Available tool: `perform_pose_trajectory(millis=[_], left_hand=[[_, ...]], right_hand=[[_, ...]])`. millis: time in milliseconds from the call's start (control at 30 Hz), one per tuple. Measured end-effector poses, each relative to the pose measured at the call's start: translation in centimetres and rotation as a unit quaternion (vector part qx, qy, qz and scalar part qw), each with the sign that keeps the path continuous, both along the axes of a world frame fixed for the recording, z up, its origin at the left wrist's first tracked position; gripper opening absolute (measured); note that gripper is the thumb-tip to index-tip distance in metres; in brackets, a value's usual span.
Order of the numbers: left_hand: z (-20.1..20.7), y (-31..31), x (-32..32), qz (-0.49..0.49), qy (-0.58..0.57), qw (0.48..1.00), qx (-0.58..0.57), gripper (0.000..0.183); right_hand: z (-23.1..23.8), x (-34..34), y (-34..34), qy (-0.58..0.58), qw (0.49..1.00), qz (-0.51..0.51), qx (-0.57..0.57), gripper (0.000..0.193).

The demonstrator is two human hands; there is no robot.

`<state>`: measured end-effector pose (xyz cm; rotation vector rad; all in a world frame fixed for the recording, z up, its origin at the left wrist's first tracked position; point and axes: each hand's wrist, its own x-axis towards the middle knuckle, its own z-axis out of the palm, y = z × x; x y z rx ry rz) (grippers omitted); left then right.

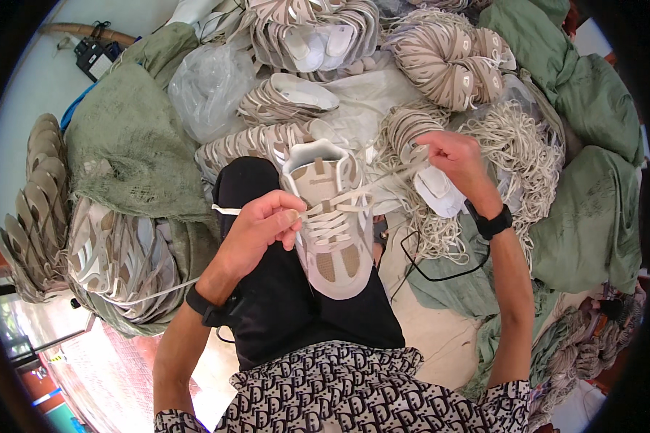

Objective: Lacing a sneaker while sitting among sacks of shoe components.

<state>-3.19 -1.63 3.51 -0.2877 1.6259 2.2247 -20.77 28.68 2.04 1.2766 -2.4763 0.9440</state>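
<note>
A beige and white shoe upper (337,260) lies across my black-trousered thighs, toe toward me and collar away. Several rows of its front are laced with an off-white shoelace (329,227). From the upper eyelets one lace stretches to the right, up to my right hand (451,155), which is raised and closed on it. Against the left side of the upper, my left hand (263,229) pinches with thumb and forefinger by the eyelets. A white lace piece (226,210) sticks out to the left of that hand. Both wrists wear black bands.
Bundled shoe uppers (448,65) are heaped ahead, with more stacked uppers (119,252) at left. A tangle of loose laces (516,155) hangs at right. Green sacking (126,137) flanks both sides. A clear plastic bag (209,90) sits beyond my knee, and a black cord (440,278) loops at right.
</note>
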Motion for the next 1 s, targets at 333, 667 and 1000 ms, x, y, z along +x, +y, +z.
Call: perform_pose_trajectory(millis=[333,667,1000], left_hand=[[1.0,-0.4,-0.2,-0.011,-0.028,0.999,-0.019,0.017],[1.7,0.9,0.4,-0.064,0.180,0.904,-0.382,0.016],[0.8,0.4,-1.4,0.023,0.023,0.997,-0.066,0.024]], right_hand=[[-0.2,4.0,-6.9,-0.074,0.988,0.124,-0.059,0.019],[0.5,5.9,-9.6,-0.150,0.981,0.126,0.004,0.023],[-1.0,9.5,-9.3,0.121,0.979,0.156,-0.056,0.013]])
